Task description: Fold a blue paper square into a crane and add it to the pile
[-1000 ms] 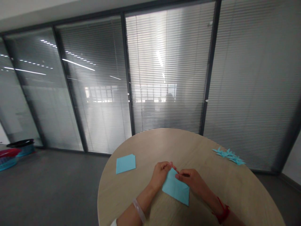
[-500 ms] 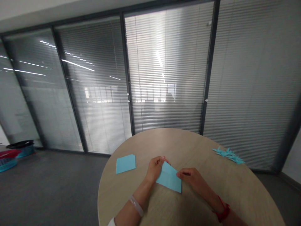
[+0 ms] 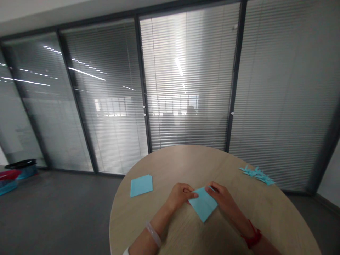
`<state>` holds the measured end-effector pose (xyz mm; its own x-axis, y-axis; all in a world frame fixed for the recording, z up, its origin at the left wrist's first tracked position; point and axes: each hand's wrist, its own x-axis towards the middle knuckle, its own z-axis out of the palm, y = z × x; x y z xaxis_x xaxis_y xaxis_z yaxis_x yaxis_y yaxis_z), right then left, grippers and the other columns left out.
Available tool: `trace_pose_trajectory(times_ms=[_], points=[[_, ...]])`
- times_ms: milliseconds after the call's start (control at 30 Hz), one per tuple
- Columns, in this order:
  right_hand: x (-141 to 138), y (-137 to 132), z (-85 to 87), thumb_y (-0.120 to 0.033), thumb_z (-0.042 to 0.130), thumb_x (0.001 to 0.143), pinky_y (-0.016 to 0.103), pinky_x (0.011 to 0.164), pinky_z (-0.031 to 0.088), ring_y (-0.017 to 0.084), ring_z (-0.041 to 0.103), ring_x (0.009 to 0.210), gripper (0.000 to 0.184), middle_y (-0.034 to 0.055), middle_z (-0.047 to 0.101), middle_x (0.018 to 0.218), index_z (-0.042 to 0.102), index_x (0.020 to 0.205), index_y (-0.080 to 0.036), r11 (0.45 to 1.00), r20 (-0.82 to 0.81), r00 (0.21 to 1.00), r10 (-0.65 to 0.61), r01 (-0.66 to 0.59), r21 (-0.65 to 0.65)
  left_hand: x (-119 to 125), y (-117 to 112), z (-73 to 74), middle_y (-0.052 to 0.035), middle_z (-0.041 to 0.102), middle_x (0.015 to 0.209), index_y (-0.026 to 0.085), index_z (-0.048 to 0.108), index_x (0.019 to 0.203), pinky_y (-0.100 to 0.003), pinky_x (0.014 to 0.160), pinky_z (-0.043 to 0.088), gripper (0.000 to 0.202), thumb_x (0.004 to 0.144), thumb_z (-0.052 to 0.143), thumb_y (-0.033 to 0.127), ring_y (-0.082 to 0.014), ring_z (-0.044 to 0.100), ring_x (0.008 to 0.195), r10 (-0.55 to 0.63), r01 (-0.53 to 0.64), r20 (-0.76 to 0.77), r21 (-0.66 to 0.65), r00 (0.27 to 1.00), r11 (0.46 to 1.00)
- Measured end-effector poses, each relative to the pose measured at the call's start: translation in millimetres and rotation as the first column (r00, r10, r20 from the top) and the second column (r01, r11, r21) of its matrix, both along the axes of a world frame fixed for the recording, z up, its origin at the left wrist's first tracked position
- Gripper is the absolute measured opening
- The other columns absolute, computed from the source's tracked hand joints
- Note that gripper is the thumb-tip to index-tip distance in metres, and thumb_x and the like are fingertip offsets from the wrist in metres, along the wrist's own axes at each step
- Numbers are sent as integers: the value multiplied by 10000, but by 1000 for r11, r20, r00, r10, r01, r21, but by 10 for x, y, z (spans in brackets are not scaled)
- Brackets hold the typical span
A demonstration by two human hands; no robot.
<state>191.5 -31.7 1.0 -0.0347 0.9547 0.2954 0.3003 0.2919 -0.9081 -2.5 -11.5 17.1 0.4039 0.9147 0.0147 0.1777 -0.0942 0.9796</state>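
Note:
A folded sheet of light blue paper lies on the round wooden table, pinched between both hands. My left hand grips its left corner, and my right hand presses its upper right edge. A square stack of the same blue paper sits to the left of my left hand, apart from it. A loose pile of small folded blue paper pieces lies near the far right table edge, beyond my right hand.
A clear bangle circles my left wrist, and a red cord circles my right. The table's curved edge drops to a grey floor. Coloured baskets stand at far left. Glass partitions with blinds run behind.
The paper has turned and shifted right on the table, now pointing its corner toward me. My right hand has moved up onto its top edge, and my left hand has moved slightly right.

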Motion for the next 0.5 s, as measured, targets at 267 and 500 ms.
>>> trace_pose_trajectory(times_ms=[267, 500], points=[[-37, -58, 19, -448, 532, 762, 231, 514, 335, 133, 470, 556, 313, -27, 495, 565, 581, 638, -165, 998, 92, 994, 60, -60, -2, 13, -77, -22, 67, 358, 488, 136, 559, 526, -244, 468, 159, 486, 616, 679, 598, -70, 277, 473, -157, 168, -169, 52, 973, 984], [-43, -62, 6, -492, 471, 831, 272, 595, 435, 192, 592, 653, 402, 37, 649, 672, 670, 721, -161, 998, 113, 993, 35, -40, 39, 7, -44, -80, 55, 410, 486, 123, 593, 547, -236, 472, 202, 477, 596, 703, 585, -75, 323, 466, -177, 177, -91, -4, 980, 984]])
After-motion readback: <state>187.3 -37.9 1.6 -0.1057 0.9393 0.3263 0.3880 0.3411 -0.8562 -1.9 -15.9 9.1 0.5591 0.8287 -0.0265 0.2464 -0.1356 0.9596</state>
